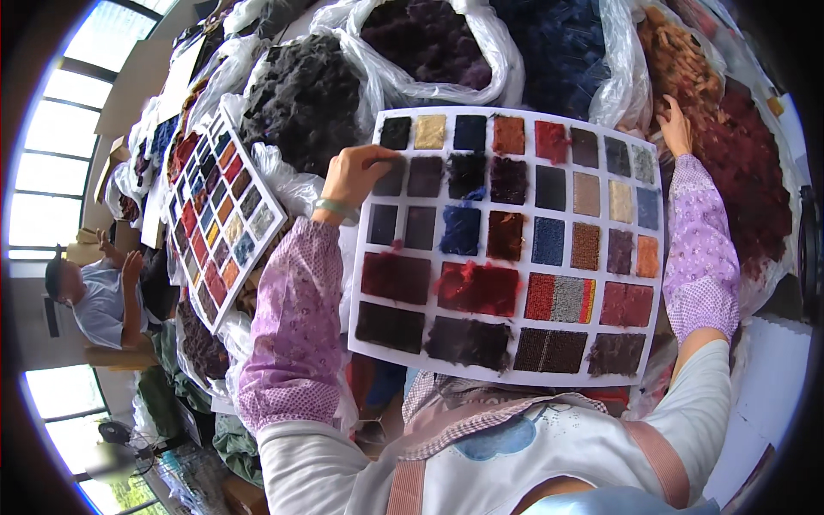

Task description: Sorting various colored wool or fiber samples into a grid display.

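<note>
A large white swatch board (532,176) with rows of carpet and fibre samples in black, red, blue, grey and orange is in front of my chest. My left hand (359,176) is closed on its upper left edge, fingers over the front and a band round the wrist. Beyond the board's upper right corner, my right hand (675,127) has its fingers apart and nothing visible in them. It is at the edge of a heap of orange-brown fibre (682,64); whether the fingertips touch the fibre I cannot tell. Purple patterned sleeves cover both forearms.
Plastic-lined bags of dark grey (300,99), dark purple (425,39), navy (549,56) and dark red fibre (747,172) crowd the far side and right. A second swatch board (225,215) leans at the left. Farther left, another person (107,296) raises both hands near tall windows.
</note>
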A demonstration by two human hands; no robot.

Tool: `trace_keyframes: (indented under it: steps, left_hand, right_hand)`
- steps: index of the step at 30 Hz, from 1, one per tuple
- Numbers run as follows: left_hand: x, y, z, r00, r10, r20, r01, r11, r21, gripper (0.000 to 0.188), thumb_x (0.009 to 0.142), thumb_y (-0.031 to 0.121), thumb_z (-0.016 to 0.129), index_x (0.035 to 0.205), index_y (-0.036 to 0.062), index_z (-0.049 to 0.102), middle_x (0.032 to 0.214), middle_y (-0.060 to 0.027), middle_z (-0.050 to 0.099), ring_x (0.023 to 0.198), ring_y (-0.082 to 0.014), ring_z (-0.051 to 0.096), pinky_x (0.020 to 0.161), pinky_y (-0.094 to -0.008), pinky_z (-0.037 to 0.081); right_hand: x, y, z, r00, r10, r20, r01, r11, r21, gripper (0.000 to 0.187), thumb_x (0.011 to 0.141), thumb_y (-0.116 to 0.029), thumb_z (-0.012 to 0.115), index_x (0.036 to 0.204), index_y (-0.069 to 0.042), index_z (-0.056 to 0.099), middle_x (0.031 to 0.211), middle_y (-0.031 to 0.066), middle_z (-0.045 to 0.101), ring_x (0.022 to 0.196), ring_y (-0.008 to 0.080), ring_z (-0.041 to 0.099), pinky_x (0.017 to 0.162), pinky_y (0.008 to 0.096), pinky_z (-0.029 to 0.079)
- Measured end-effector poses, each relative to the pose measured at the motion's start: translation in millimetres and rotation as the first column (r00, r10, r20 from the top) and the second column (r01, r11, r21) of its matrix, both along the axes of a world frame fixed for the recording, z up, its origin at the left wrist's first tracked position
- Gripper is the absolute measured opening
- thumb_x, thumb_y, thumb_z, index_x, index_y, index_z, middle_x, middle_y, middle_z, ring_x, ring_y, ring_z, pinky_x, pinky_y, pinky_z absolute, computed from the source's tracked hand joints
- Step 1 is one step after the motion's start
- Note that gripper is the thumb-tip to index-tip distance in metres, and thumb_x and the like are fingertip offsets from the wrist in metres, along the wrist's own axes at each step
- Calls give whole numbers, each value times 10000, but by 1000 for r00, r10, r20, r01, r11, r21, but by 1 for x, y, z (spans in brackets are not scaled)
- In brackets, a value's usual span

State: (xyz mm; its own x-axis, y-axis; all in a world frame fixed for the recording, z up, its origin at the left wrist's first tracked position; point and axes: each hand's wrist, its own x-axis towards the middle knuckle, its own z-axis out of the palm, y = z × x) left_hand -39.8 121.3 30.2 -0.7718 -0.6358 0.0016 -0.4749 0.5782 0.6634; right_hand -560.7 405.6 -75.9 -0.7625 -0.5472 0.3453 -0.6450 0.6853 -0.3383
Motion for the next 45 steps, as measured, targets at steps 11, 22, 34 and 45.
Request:
trace_keyframes:
  steps: [11, 22, 34, 45]
  left_hand:
    - [7, 15, 18, 836, -198, 511, 431, 813, -391, 449, 750, 172, 588, 1190, 217, 514, 1314, -41, 404, 1271, -264, 268, 912, -572, 247]
    - [-353, -25, -17, 950, -311, -20, 227, 736, -638, 186, 750, 160, 522, 848, 212, 671, 756, -127, 630, 698, -316, 613, 620, -408, 497]
    - [-437, -4, -43, 979, -198, -51, 31, 388, -921, 166, 637, 208, 608, 797, 166, 627, 752, 2, 629, 857, -198, 518, 734, -359, 358]
    - [-170, -9, 103, 938, -334, -92, 284, 893, -350, 320, 653, 139, 585, 970, 99, 570, 709, -108, 588, 656, -232, 577, 598, -339, 451]
  right_hand:
    - [-30, 4, 56, 954, 70, 291, -14, 981, -193, 333, 684, -268, 597, 885, -3, 579, 810, 119, 610, 766, 177, 575, 668, 320, 437]
    - [-4, 35, 63, 794, 152, 588, 55, 946, -318, 216, 719, -240, 579, 713, -31, 522, 593, 32, 531, 528, 92, 516, 455, 261, 385]
    - [15, 89, 72, 765, 238, 599, -3, 930, -367, 202, 791, -144, 542, 948, -25, 584, 748, -35, 547, 617, 12, 480, 490, 172, 372]
    - [63, 97, 145, 990, 114, 88, -95, 976, -197, 191, 797, -198, 516, 882, -32, 556, 759, 79, 597, 657, 129, 549, 587, 289, 436]
